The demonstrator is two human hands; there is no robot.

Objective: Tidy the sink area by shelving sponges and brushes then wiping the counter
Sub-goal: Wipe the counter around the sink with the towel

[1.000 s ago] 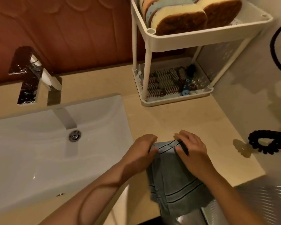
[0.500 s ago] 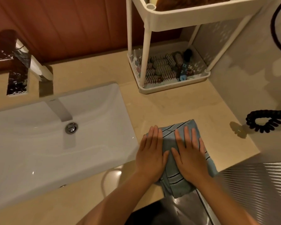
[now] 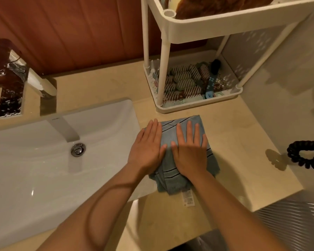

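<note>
Two flat palms, your left hand [image 3: 146, 149] and right hand [image 3: 189, 149], press the blue cloth [image 3: 182, 156] onto the counter [image 3: 243, 142], center frame, fingers straight, gripping nothing. It's soft and limp, so keep pressing on its middle.

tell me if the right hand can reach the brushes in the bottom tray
Probably yes: the right hand lies flat on the towel just before the bottom tray; nothing stands between it and the brushes.

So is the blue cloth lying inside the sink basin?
No, the blue cloth lies on the counter just right of the sink, with the left hand and right hand pressed flat on it.
</note>
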